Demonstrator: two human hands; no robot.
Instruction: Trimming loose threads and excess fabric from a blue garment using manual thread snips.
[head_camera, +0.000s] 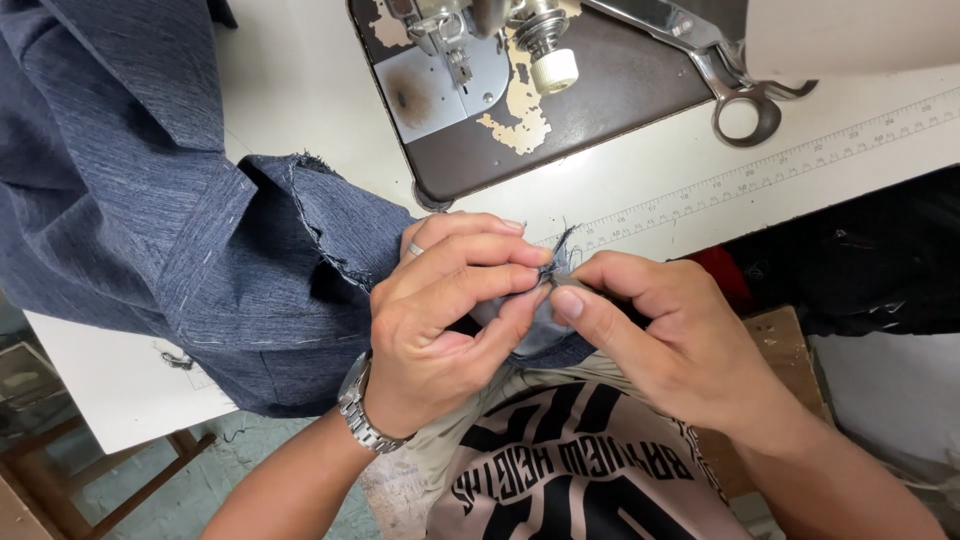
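Dead center of the frame, left hand (440, 320) and right hand (655, 335) are both pinching the frayed edge of the dark blue denim fabric (200, 240) that spills off to the upper left, scissors (735, 85) sitting upper right.

I'm seeing the denim garment (150, 200) lying bunched over the table's left side, dark blue with a fine streaky weave, pale stitching along its seams and a frayed raw edge curling up near the middle. A small corner of it is sticking up with loose threads, and I'm pinching that corner between both hands just over my lap, fabric trailing leftward.
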